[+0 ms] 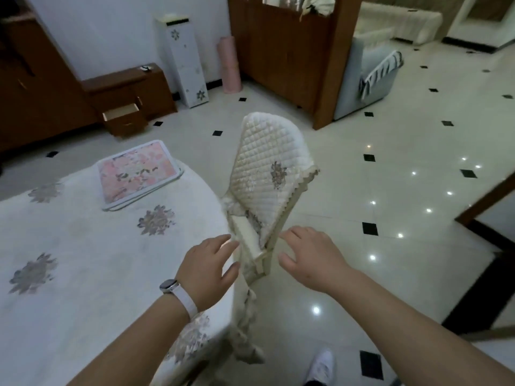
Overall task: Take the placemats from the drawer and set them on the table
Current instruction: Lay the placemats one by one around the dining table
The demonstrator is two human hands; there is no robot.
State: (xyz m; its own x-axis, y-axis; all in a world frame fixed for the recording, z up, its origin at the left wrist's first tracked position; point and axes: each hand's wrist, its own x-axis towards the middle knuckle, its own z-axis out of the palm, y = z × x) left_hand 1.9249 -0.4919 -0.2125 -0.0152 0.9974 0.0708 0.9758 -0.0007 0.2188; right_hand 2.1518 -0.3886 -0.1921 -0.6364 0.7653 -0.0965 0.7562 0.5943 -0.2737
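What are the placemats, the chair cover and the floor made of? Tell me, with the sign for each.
Placemats: stiff sheets, probably plastic, since they lie flat with crisp white borders and a pink floral print.
Chair cover: quilted cream fabric, judging by its diamond stitching and trim.
Floor: glossy tile, likely ceramic, showing grout lines and lamp reflections.

Tabletop [83, 260] mostly bare; placemats [139, 174] stacked at far edge only. Quilted chair [264, 176] presses against right edge, blocking approach there. Near edge open.

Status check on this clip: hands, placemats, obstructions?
Left hand and right hand open, empty, reaching toward chair. Placemats stacked on table, far edge. Drawer open. Chair pushed against table.
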